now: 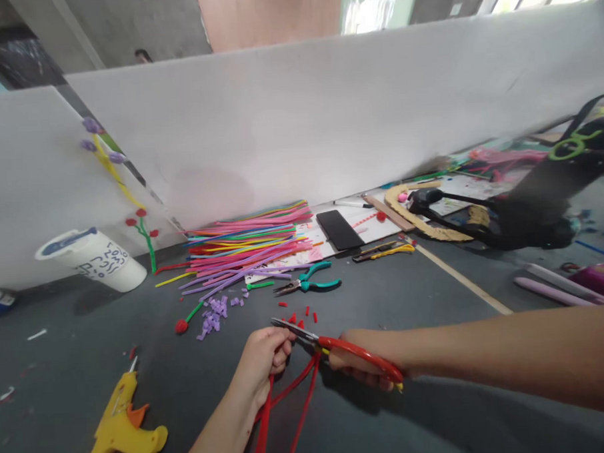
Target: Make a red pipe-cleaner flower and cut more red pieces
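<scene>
My right hand (360, 361) is wrapped round the handles of red-handled scissors (357, 353). Their blades point left and reach the fingertips of my left hand (267, 355). Pinched in that left hand are long red pipe cleaners (263, 422), which trail down toward me and loop below the scissors. Small red cut pieces (293, 318) lie on the table just beyond the blades. A heap of purple cut pieces (214, 316) sits further left, beside a green stem with a red ball tip (181, 326). Whether the blades touch a strip is hard to make out.
Coloured pipe cleaners (247, 245) lie piled ahead, near teal-handled pliers (309, 279), a phone (339, 229) and a yellow cutter (386, 249). A yellow glue gun (123, 421) lies front left, a white cup (96, 259) behind it. A black clamp-like device (521, 203) stands right. A white partition (302, 119) closes the back.
</scene>
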A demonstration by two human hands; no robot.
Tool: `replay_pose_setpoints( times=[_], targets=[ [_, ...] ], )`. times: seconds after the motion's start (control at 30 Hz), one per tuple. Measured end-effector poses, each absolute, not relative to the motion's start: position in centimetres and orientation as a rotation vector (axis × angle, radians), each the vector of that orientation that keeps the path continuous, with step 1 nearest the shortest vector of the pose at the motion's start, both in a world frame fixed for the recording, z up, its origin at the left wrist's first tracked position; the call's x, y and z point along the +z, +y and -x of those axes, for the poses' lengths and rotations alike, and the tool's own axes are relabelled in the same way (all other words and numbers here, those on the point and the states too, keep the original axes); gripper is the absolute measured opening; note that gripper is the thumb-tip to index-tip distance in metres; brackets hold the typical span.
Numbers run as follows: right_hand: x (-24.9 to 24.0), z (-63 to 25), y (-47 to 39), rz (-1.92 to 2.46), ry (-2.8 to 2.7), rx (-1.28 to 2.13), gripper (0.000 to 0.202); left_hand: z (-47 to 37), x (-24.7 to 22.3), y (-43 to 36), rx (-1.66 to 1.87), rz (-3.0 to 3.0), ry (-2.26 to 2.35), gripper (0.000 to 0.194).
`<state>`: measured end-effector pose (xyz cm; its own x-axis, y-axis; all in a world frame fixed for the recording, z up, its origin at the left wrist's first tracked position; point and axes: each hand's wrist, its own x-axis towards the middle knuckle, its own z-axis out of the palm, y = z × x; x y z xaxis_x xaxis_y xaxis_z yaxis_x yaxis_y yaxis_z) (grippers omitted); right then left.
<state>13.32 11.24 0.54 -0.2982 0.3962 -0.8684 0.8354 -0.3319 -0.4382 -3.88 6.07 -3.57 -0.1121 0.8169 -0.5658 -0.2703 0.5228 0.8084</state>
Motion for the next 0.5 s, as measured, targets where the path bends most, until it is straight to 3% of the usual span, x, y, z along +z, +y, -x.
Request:
replay_pose_setpoints(
  times=[0.2,0.37,0.5],
  targets=[
    [2.2,-12.9,12.2,-1.486,1.823,-1.682,0.022,3.5,-3.0,4.9,0.989,-0.635,1.347,0.023],
    [1.6,-11.6,11.7,-1.520,2.133,-1.666,0.006,2.5,-2.0,4.4,0.990,-0.767,1.307,0.029],
    [1.4,-11.1,11.0,-1.532,2.293,-1.655,0.007,2.1,-1.9,4.0,0.991,-0.832,1.313,0.031]
  ],
)
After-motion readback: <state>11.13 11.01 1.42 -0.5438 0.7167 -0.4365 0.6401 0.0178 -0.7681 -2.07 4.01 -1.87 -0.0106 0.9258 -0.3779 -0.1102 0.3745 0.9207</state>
